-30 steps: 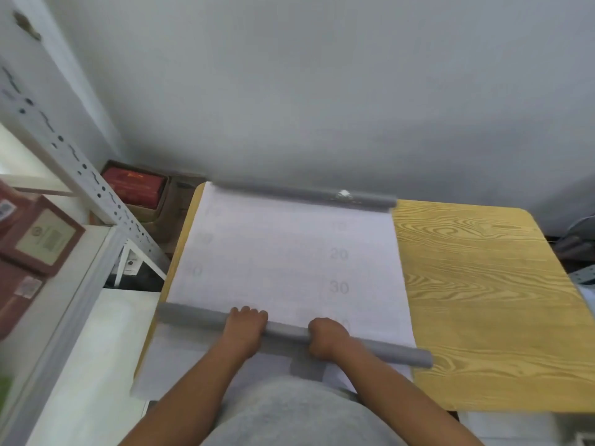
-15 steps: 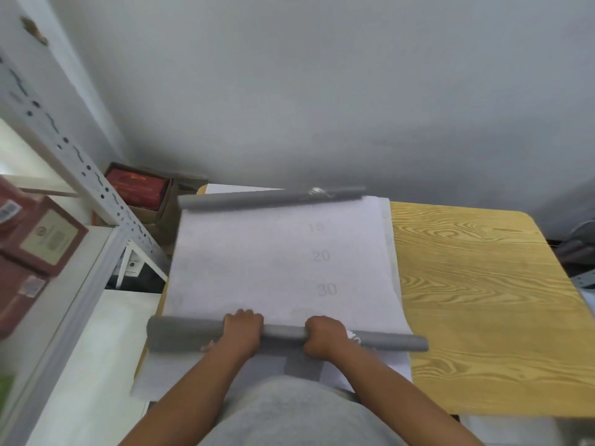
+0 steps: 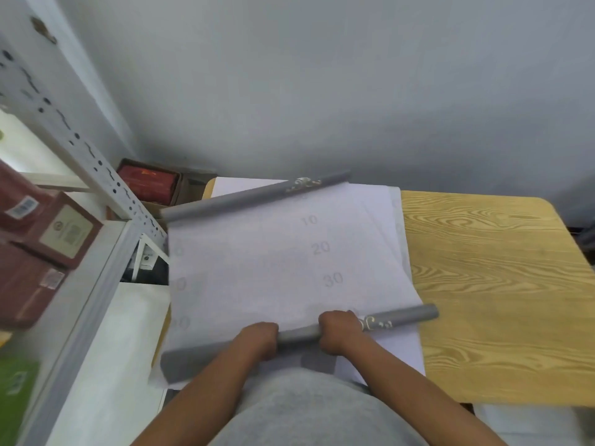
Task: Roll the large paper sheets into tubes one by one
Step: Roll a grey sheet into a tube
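Hands — left (image 3: 259, 339), right (image 3: 338, 331) — grip paper roll (image 3: 297, 333); box (image 3: 190, 188) holds red packs (image 3: 148, 185).

I look down at a light wood-grain table (image 3: 489, 284) set against a plain pale grey wall (image 3: 322, 75), with a white perforated metal shelving rack (image 3: 96, 175) to its left carrying dark red cardboard boxes (image 3: 48, 239) under soft, even light.

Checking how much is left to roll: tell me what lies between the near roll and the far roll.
In the head view, only flat sheet lies between the near roll and the far roll: pale paper with faint numbers 10, 20, 30. Both hands grip the near roll.
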